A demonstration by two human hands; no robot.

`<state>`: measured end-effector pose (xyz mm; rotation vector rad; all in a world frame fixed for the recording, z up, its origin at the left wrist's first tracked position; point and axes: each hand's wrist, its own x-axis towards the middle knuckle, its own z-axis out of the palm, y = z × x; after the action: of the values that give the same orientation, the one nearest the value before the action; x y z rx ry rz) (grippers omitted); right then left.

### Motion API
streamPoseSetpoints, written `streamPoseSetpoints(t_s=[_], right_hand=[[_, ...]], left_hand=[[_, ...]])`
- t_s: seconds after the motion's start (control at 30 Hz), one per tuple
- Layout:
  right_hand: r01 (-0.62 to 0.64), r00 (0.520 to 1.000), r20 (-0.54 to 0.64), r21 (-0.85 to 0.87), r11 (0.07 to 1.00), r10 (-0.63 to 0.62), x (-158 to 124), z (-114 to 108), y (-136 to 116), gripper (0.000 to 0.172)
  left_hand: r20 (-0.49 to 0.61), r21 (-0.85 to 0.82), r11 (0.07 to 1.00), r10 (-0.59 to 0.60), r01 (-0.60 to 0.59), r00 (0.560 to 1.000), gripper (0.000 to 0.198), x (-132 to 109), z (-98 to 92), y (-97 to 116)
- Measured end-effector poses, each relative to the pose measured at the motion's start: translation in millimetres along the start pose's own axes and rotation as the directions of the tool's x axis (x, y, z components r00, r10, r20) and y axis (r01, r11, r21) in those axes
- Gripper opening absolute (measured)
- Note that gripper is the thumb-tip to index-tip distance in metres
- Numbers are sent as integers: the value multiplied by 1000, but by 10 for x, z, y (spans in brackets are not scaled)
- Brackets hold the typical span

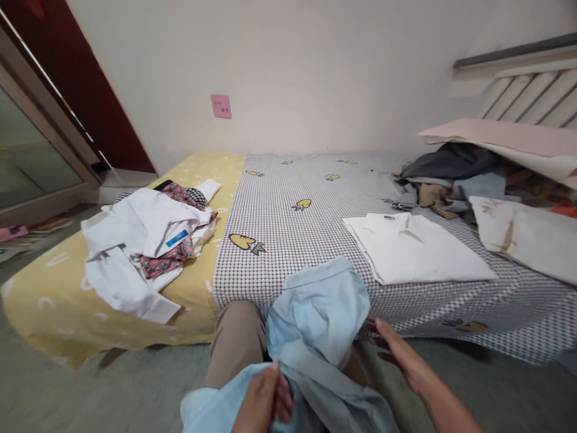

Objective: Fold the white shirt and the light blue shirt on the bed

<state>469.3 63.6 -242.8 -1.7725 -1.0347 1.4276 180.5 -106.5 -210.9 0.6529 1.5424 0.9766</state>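
A light blue shirt (315, 319) hangs bunched in front of me, over my khaki-trousered knee (237, 340). My left hand (264, 400) is closed on the lower cloth of the shirt, near the bottom of the view. My right hand (396, 355) is out to the right with its fingers apart, and its fingertips are at or very near the shirt's right edge. It holds nothing that I can see. Part of the shirt hides my other leg.
A low mattress (270, 240) with a yellow section and a checked section lies ahead. A folded white shirt (415, 246) sits on it. A heap of white and floral clothes (144, 240) lies left, with more clothes (460, 180) right. A radiator (532, 96) and glass door (31, 150) flank the wall.
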Motion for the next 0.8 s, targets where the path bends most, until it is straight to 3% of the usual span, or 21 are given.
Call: streamPoseSetpoints(t_s=[0.03,0.13,0.17,0.2,0.3,0.33,0.4,0.47,0.53,0.67,0.73,0.8], right_hand=[[-48,998,32,74,996,46,21,104,15,54],[-103,980,195,292,951,46,-32,393,-5,53],[-92,971,237,366,926,2,-60,450,-28,52],[-75,970,241,444,893,-38,-79,472,-53,50],[11,992,86,663,749,-91,-41,308,-99,38],[33,995,40,711,703,-87,0,195,-92,34],[51,998,-6,755,654,-70,88,-53,-29,29],[25,1000,-13,760,649,-24,133,-248,89,27],[-35,999,4,749,661,49,113,-340,227,28],[-195,981,120,684,703,154,-41,-289,377,26],[-252,968,170,653,714,186,-119,-232,318,27],[-249,967,201,635,731,154,-178,-186,142,28]], left_hand=[[-138,7,997,78,-78,987,65,-24,-79,97],[-435,126,945,327,-303,839,55,-104,-329,443],[-480,107,942,330,-319,813,50,-113,-393,538],[-491,34,952,282,-306,824,45,-105,-437,606],[-351,-271,954,27,-129,936,34,29,-438,634],[-293,-327,944,-58,-43,954,30,103,-400,597],[-246,-352,928,-218,123,944,22,268,-292,494],[-239,-370,890,-369,267,898,19,433,-173,393],[-184,-395,837,-476,379,860,28,580,-67,318],[-10,-401,755,-570,519,821,56,788,124,253],[31,-388,765,-546,514,837,46,836,219,277],[-16,-371,817,-480,440,877,27,835,270,385]])
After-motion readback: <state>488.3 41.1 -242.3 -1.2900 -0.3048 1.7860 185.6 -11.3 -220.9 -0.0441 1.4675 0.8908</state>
